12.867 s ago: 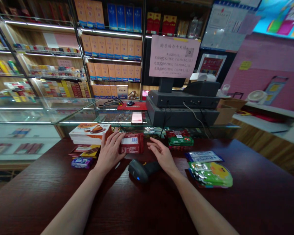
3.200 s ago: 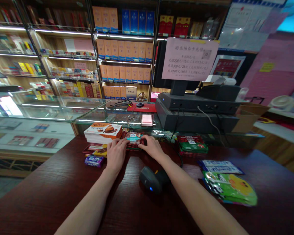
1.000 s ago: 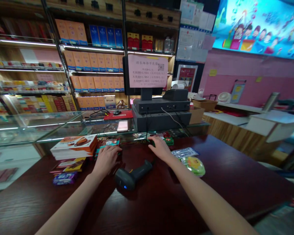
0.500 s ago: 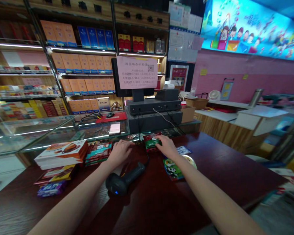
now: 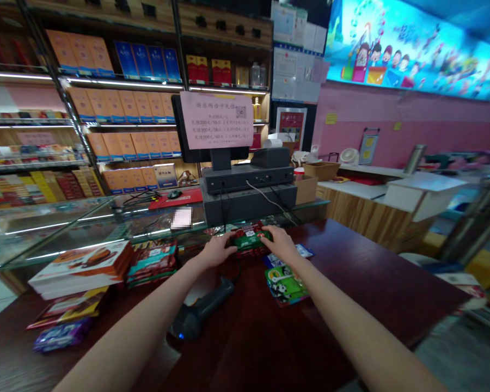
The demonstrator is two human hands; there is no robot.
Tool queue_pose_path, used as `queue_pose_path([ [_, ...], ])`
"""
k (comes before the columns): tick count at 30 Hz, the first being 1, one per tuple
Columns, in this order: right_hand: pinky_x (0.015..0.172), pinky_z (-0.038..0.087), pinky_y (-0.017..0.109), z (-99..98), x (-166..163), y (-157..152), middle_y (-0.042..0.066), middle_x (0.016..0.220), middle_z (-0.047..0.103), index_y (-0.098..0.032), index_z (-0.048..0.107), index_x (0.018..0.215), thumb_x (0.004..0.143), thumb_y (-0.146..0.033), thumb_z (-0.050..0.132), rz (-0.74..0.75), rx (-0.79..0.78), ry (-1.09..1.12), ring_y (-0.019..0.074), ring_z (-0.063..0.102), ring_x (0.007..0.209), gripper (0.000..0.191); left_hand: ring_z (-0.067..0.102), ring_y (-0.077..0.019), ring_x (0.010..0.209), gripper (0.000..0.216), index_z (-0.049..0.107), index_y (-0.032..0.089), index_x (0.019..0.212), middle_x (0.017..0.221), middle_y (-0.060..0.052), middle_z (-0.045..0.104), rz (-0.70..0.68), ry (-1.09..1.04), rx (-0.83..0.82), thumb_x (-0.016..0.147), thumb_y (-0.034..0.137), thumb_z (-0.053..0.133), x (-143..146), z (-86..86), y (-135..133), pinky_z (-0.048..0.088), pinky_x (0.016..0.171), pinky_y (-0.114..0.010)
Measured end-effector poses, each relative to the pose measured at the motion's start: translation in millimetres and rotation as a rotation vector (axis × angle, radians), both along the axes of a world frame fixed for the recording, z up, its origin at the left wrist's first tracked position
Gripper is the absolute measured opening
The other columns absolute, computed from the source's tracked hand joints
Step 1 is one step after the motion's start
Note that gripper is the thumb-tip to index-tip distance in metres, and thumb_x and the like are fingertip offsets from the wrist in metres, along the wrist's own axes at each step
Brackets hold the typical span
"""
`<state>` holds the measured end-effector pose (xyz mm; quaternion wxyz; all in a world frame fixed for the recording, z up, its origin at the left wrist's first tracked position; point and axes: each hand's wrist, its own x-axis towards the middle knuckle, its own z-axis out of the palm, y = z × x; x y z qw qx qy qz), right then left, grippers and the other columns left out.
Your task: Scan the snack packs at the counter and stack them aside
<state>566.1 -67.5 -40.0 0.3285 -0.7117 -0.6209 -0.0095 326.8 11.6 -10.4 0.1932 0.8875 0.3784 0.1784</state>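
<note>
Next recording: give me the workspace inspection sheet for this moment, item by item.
Surface: dark wooden counter, set against a glass display case.
Job's things: red-and-green packets, stacked, between both hands.
Clutter: barcode scanner; panda packet; orange boxes; teal packets; purple packet.
Grippers: left hand touches the stack's left end, right hand its right end; whether they grip it is unclear.
Cables: register cables hang toward the counter.
Surroundings: cash register, stocked shelves, pink wall.
</note>
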Motion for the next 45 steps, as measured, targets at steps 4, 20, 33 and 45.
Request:
queue_pose_path([
  [4, 0.105, 0.043, 0.041, -1.8, 4, 0, 0.010, 0.132, 0.064, -0.022, 0.061, 0.130, 0.092, -0.036, 0.060, 0.001, -0.039, 0.023, 0.0258, 0.057, 0.124, 0.041, 0.063, -0.0236, 0.119, 0.061, 0.051, 0.015, 0.142, 0.136, -0.011, 0.064, -0.028, -0.020, -0.070, 0.085, 0.032, 0.062, 10, -6.7, 3, 0.046, 0.105, -0.033],
  [20, 0.115, 0.037, 0.047, -6.2, 4, -1, 0.011, 0.151, 0.051, -0.019, 0.051, 0.145, 0.095, -0.036, 0.055, 0.054, -0.173, 0.013, 0.0303, 0.040, 0.144, 0.053, 0.061, -0.0305, 0.124, 0.066, 0.055, 0.014, 0.139, 0.137, -0.015, 0.063, 0.014, 0.026, -0.108, 0.079, 0.036, 0.068, 24, -12.9, -1, 0.045, 0.105, -0.037],
  [33, 0.116, 0.034, 0.048, 4.3, -8, -16, 0.011, 0.147, 0.055, -0.021, 0.056, 0.141, 0.085, -0.023, 0.067, 0.092, -0.157, 0.010, 0.0305, 0.040, 0.144, 0.057, 0.062, -0.0290, 0.119, 0.054, 0.065, 0.015, 0.125, 0.127, -0.013, 0.069, -0.012, -0.026, -0.127, 0.076, 0.036, 0.069, 20, -10.0, -5, 0.045, 0.103, -0.034],
  [45, 0.118, 0.033, 0.044, 4.6, -35, -25, 0.011, 0.144, 0.058, -0.017, 0.058, 0.138, 0.082, -0.018, 0.067, 0.119, -0.128, 0.006, 0.0291, 0.042, 0.143, 0.056, 0.065, -0.0221, 0.083, 0.032, 0.072, 0.014, 0.095, 0.087, -0.003, 0.072, -0.086, -0.138, -0.256, 0.076, 0.036, 0.061, -10, -8.3, -11, 0.050, 0.075, -0.030],
])
